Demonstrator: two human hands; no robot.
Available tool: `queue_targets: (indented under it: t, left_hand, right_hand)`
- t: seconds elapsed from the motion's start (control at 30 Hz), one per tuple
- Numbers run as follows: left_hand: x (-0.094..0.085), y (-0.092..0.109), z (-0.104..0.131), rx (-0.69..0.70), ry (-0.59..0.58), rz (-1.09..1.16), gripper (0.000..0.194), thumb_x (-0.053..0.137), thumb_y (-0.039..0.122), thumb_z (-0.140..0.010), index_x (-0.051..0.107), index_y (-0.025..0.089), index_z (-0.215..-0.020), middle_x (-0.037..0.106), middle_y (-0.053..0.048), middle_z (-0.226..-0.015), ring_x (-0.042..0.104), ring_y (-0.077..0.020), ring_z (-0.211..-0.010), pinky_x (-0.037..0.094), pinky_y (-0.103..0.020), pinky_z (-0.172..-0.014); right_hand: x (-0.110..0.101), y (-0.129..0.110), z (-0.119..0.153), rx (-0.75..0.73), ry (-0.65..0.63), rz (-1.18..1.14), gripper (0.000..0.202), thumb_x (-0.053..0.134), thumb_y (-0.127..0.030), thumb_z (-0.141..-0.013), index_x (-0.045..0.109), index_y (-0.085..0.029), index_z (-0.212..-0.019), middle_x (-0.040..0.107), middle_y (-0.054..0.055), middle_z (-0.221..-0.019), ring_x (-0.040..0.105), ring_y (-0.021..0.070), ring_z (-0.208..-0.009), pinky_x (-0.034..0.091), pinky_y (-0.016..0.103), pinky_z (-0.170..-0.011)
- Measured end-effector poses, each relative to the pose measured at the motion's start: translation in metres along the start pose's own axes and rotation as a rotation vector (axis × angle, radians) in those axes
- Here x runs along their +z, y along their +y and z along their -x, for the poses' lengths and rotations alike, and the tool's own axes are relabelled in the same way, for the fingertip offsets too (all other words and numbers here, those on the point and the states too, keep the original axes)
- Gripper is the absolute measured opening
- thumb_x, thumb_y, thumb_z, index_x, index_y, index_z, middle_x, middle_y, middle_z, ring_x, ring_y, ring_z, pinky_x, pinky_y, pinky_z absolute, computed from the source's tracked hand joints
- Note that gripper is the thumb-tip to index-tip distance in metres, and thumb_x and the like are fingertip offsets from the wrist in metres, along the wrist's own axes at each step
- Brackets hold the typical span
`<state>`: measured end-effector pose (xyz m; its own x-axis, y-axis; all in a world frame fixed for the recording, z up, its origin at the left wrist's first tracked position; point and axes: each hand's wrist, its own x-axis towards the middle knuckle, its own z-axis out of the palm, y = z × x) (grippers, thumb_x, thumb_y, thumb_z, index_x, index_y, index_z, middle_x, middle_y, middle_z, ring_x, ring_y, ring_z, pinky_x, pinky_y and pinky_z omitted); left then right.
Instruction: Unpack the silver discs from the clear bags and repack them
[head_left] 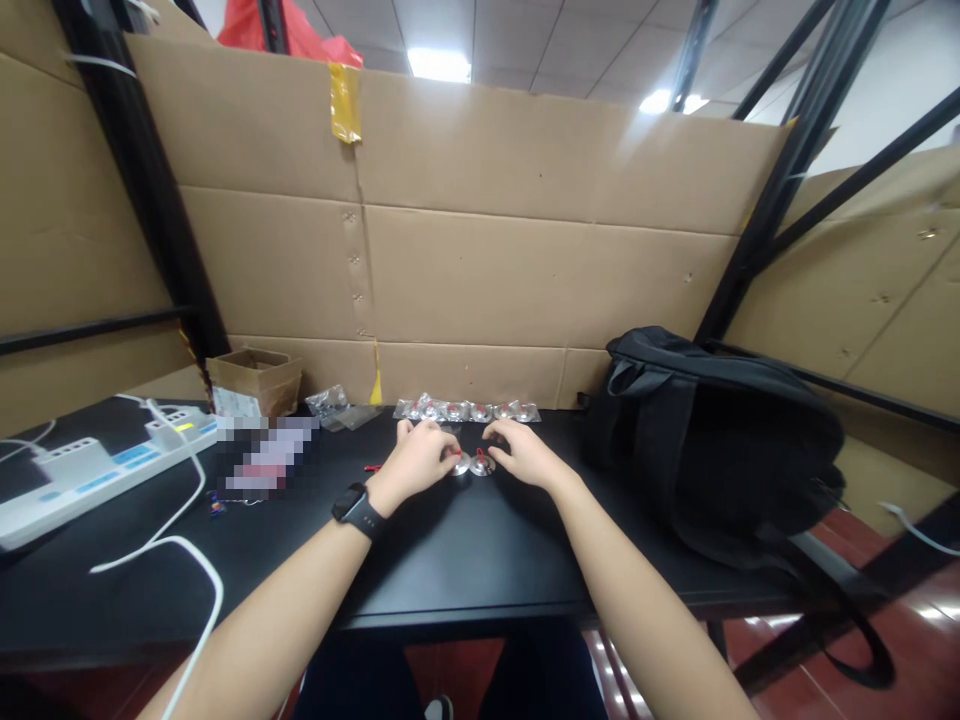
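Two small round silver metal discs, each with red cord at its middle, lie side by side on the black table. My left hand (424, 455), with a black watch on the wrist, pinches thumb and fingertips at the red cord of the left disc (462, 465). Close against the right disc (482, 465) is my right hand (525, 452), its thumb and curved forefinger apart. Whether the right fingertips touch that disc is hard to make out. Just beyond the hands, several similar discs in clear plastic packets (466, 411) form a row.
A black backpack (720, 450) stands at the right, its strap hanging over the edge. Leftward are a white power strip (112, 475) with loose white cable, an open cardboard box (255, 383) and clear plastic bags (341, 410). Cardboard panels (480, 270) wall the table's back.
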<state>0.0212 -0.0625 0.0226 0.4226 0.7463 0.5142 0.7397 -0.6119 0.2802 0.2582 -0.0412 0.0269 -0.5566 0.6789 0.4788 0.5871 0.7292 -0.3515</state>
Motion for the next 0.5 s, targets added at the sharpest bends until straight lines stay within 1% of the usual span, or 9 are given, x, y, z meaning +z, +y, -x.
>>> queue_targets:
  t: [0.07, 0.13, 0.23, 0.33, 0.4, 0.5]
  left_hand:
    - [0.002, -0.004, 0.001, 0.014, 0.006, -0.043, 0.017, 0.062, 0.033, -0.086, 0.072, 0.026, -0.074, 0.069, -0.005, -0.069, 0.057, -0.027, -0.09, 0.032, -0.045, -0.091]
    - [0.004, -0.007, 0.001, 0.02, 0.021, -0.079, 0.022, 0.06, 0.032, -0.088, 0.069, 0.025, -0.069, 0.068, -0.006, -0.069, 0.058, -0.0269, -0.088, 0.032, -0.046, -0.091]
    - [0.008, -0.011, 0.001, 0.014, 0.065, -0.1, 0.024, 0.061, 0.03, -0.088, 0.067, 0.025, -0.065, 0.066, -0.006, -0.067, 0.059, -0.0278, -0.086, 0.033, -0.045, -0.09]
    - [0.01, -0.014, 0.0, -0.005, 0.097, -0.126, 0.018, 0.062, 0.026, -0.086, 0.068, 0.024, -0.068, 0.065, -0.007, -0.068, 0.059, -0.0288, -0.086, 0.033, -0.046, -0.09]
    - [0.01, -0.015, 0.001, -0.005, 0.078, -0.153, 0.016, 0.062, 0.024, -0.084, 0.067, 0.024, -0.069, 0.065, -0.006, -0.068, 0.059, -0.0286, -0.085, 0.032, -0.047, -0.09]
    - [0.008, -0.014, 0.002, 0.02, 0.014, -0.14, 0.016, 0.063, 0.024, -0.082, 0.066, 0.024, -0.066, 0.065, -0.004, -0.064, 0.059, -0.0274, -0.082, 0.032, -0.048, -0.09]
  right_hand:
    - [0.004, 0.009, 0.001, 0.038, -0.02, 0.004, 0.026, 0.065, -0.011, -0.083, 0.065, -0.018, -0.108, 0.066, 0.008, -0.102, 0.062, 0.0192, -0.091, 0.049, 0.034, -0.085]
    - [0.01, 0.015, 0.002, 0.06, -0.035, 0.008, 0.031, 0.067, -0.012, -0.082, 0.066, -0.018, -0.113, 0.068, 0.008, -0.104, 0.063, 0.0196, -0.092, 0.049, 0.033, -0.085]
    - [0.02, 0.017, 0.0, 0.072, -0.064, 0.029, 0.029, 0.068, -0.017, -0.084, 0.069, -0.019, -0.113, 0.069, 0.008, -0.1, 0.064, 0.0195, -0.09, 0.049, 0.032, -0.083]
    - [0.025, 0.015, -0.002, 0.065, -0.091, 0.052, 0.025, 0.066, -0.018, -0.085, 0.072, -0.02, -0.109, 0.07, 0.007, -0.097, 0.064, 0.0181, -0.084, 0.049, 0.03, -0.08]
    - [0.026, 0.013, -0.002, 0.053, -0.095, 0.05, 0.023, 0.066, -0.017, -0.086, 0.073, -0.02, -0.108, 0.071, 0.006, -0.096, 0.064, 0.0173, -0.082, 0.048, 0.028, -0.078]
    - [0.024, 0.011, -0.003, 0.053, -0.093, 0.033, 0.02, 0.068, -0.02, -0.086, 0.073, -0.021, -0.105, 0.072, 0.005, -0.094, 0.065, 0.0171, -0.082, 0.047, 0.027, -0.077]
